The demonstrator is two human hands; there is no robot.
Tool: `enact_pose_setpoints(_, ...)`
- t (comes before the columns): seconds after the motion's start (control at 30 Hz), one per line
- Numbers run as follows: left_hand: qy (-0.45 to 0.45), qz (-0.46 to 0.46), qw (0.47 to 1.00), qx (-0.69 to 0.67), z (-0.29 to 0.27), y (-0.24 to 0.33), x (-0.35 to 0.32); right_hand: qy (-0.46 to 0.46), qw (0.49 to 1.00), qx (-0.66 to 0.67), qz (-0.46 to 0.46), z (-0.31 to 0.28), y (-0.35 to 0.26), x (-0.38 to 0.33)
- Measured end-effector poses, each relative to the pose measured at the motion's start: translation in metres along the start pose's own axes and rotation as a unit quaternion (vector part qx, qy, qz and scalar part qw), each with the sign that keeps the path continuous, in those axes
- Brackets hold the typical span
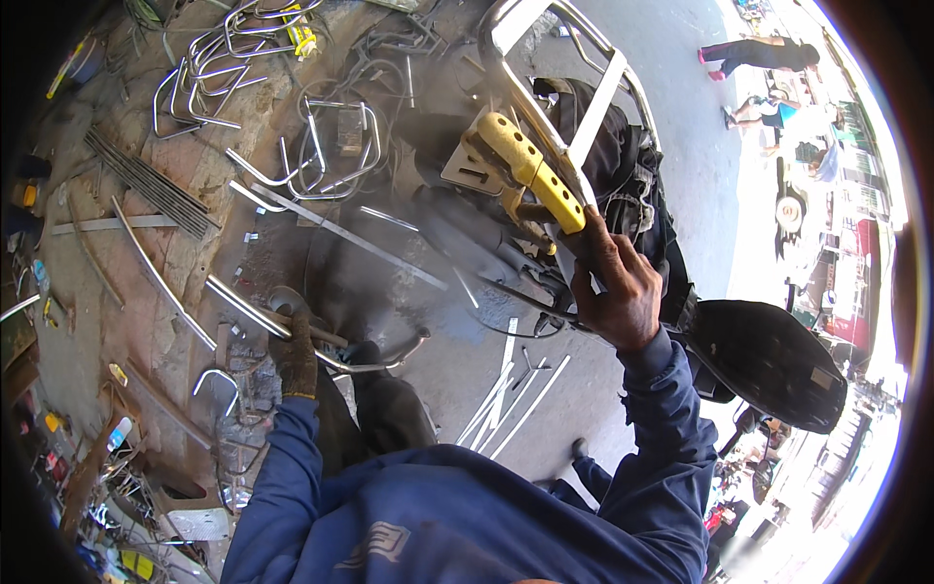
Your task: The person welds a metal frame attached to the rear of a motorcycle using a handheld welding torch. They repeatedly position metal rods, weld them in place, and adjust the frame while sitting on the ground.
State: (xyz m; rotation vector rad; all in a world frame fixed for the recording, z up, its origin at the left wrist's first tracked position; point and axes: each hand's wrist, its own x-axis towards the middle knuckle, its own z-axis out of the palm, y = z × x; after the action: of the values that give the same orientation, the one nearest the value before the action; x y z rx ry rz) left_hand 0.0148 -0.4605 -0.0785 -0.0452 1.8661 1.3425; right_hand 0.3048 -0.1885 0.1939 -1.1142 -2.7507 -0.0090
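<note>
- Dusty concrete floor [457, 360] of an open-fronted metal workshop, littered with bent steel tube pieces [331, 156], a bundle of thin rods [151, 185] and flat white strips [511, 384]; a sunlit street with passers-by lies beyond on the right.
- Left hand [295, 352], in a dark work glove, is closed around a curved chrome tube [263, 316] that runs low across the floor in front of the person's knees.
- Right hand [615, 292], bare, is clenched on the grip of a yellow-handled tool [533, 170], raised up against a polished steel tube frame [574, 107] mounted on a dark motorcycle [632, 195]. What the tool's working end is doing is hidden behind the frame.
- A black motorcycle seat [769, 360] sits just right of the raised arm.
- Judging from the pose, doing this well means keeping the tool steady and square to the frame rail, wrist firm, while the gloved hand pins the loose tube so it cannot roll.
- With only one hand gloved, I would keep the bare one well behind the tool's head.
</note>
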Motion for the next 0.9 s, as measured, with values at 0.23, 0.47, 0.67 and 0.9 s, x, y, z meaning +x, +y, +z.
enact_pose_setpoints(0.23,0.010,-0.018,1.000,-0.023,0.000,-0.002,0.005,-0.034,0.998,0.042,0.027,0.000,-0.002,0.001)
enact_pose_setpoints(0.47,0.002,-0.017,1.000,-0.010,-0.008,-0.007,0.010,-0.004,0.987,0.158,0.041,0.004,-0.008,0.000)
enact_pose_setpoints(0.67,0.009,-0.016,1.000,-0.010,-0.014,-0.005,0.010,-0.053,0.993,0.077,0.072,0.003,-0.006,-0.002)
enact_pose_setpoints(0.9,0.012,-0.009,1.000,-0.009,-0.017,-0.005,0.015,-0.005,0.998,0.059,0.036,0.015,-0.008,-0.004)
